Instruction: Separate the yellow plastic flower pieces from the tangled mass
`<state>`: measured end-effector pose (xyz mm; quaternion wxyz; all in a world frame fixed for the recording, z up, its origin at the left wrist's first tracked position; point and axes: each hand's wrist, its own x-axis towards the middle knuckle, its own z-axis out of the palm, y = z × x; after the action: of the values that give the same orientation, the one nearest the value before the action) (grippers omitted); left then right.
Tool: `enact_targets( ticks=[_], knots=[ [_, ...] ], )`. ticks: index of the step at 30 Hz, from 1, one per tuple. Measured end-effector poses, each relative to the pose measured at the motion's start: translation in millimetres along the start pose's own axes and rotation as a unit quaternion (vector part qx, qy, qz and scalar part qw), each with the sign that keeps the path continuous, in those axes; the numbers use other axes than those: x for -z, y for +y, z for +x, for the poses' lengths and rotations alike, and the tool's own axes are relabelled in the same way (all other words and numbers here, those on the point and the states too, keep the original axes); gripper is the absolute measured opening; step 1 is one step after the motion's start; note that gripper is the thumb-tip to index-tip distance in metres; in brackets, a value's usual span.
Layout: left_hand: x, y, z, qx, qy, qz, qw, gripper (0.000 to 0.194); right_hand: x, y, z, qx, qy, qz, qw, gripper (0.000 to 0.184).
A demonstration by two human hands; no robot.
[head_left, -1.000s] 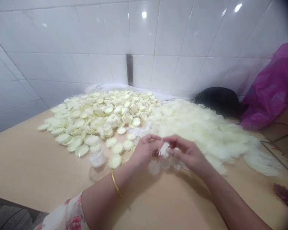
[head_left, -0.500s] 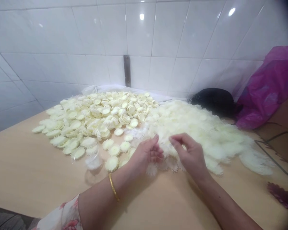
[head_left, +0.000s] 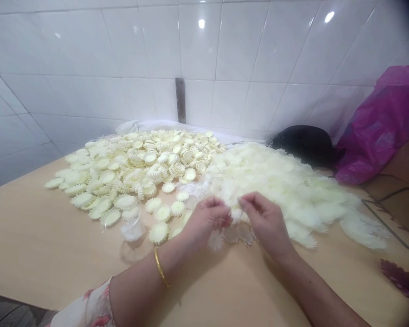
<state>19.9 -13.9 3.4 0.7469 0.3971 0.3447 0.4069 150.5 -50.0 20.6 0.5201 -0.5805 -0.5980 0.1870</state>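
Note:
My left hand (head_left: 209, 219), with a gold bangle (head_left: 161, 268) on its wrist, is closed, thumb and fingers pressed together. A faint pale strand seems to show at its fingertips, too fine to name. Just to the right, my right hand (head_left: 267, 220) is also closed in a pinch; whatever it holds is too small to make out. Between and below the hands lie thin white flower-shaped pieces (head_left: 216, 240) on the table. Behind my right hand spreads a heap of pale, translucent petal pieces (head_left: 276, 175).
Cream scalloped discs (head_left: 150, 159) are heaped at the back left of the wooden table (head_left: 71, 254). A small clear cup (head_left: 132, 229) stands before them. Back right are a black object (head_left: 301, 144) and a magenta plastic bag (head_left: 385, 122). A dark red scalloped piece (head_left: 400, 277) lies far right.
A white flower piece between my fingertips is no longer seen there. My hands drew apart, the left one opening, then came nearer again with the left fingers closing. The view shifted slightly.

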Motion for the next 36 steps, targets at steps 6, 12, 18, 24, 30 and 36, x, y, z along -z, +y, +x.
enact_targets(
  ticks=[6, 12, 18, 24, 30, 36],
  knots=[
    [-2.6, 1.4, -2.2, 0.017, -0.055, -0.003, 0.998, 0.025, -4.9, 0.7, -6.5, 0.047, -0.005, -0.046, 0.998, 0.015],
    [-4.7, 1.8, -2.7, 0.023, -0.023, -0.004, 0.999, 0.024, -3.5, 0.8, -5.1, 0.025, -0.005, -0.042, 0.999, 0.017],
    [0.1, 4.2, 2.3, 0.018, 0.005, 0.039, 0.999, 0.020, 4.5, 6.5, 7.2, -0.070, 0.029, 0.001, 0.997, 0.021],
    [1.1, 7.0, 3.1, 0.010, 0.014, 0.026, 1.000, 0.018, 4.9, 13.0, 10.7, -0.093, -0.024, 0.059, 0.994, 0.019],
    [-0.4, 2.6, 1.4, 0.035, 0.007, 0.033, 0.999, 0.021, 2.9, 7.0, 5.5, -0.053, -0.096, 0.082, 0.991, 0.018],
    [-3.0, 1.8, -0.1, 0.036, 0.031, 0.026, 0.999, 0.017, 2.7, 3.9, 4.3, -0.041, -0.111, 0.068, 0.991, 0.022]
  ],
)
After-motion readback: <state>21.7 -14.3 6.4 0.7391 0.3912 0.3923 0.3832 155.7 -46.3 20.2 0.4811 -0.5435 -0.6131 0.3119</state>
